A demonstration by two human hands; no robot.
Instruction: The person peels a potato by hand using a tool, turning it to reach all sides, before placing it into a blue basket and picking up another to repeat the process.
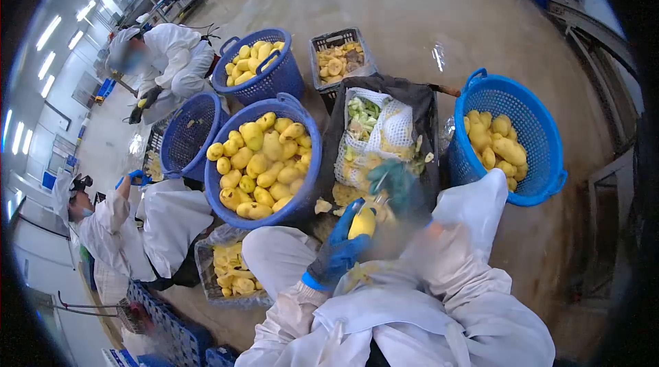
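My left hand [334,247], in a blue glove, is wrapped around a yellow mango-like fruit [362,223] above my lap. Just beyond the fruit is my right hand [392,185] in a green glove. Its fingers look curled, but blur hides what they hold. Under it stands a dark-lined crate [427,133] with white foam netting [395,130], green scraps [362,118] and peelings. To the left, a blue-purple basket [310,185] is heaped with whole yellow fruits [264,161]. On the right, a bright blue basket [542,140] holds smoother yellow fruits [504,146].
Another full basket [280,78] and a black crate of cut pieces [336,58] stand farther back. A nearly empty basket [192,135] is at left. A crate of yellow pieces [233,267] sits beside my left leg. Two co-workers [130,236] [175,54] are on the left.
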